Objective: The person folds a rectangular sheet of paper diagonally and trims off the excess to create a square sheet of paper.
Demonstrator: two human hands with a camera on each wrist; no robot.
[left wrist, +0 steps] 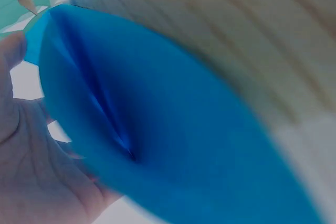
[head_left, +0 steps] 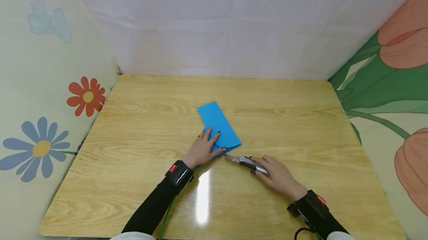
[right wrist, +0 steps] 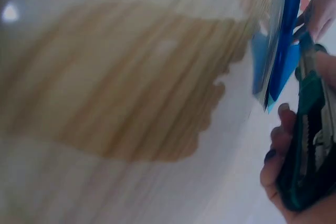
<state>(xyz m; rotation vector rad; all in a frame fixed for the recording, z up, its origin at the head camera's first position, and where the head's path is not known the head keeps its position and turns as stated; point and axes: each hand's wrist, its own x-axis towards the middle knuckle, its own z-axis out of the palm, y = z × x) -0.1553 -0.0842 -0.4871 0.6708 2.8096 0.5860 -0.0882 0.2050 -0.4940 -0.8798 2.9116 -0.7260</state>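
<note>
A folded sheet of blue paper [head_left: 223,125] lies at an angle on the wooden table. My left hand [head_left: 200,150] rests on its left side with fingers spread, and the thumb reaches along the near folded edge. In the left wrist view the near layer of the paper [left wrist: 199,124] bows up in a curve, with a dark crease inside. My right hand [head_left: 279,176] grips a grey and black utility knife [head_left: 249,163]. The blade is out and points left, its tip right at the fold by the left thumb. The right wrist view shows the knife's handle [right wrist: 310,129] up close.
The light wooden table [head_left: 140,121] has rounded corners and a bright reflection near its front. White cloth [head_left: 214,28] hangs behind it, and flower-printed panels [head_left: 43,84] stand at both sides. Cables run from both wrist bands.
</note>
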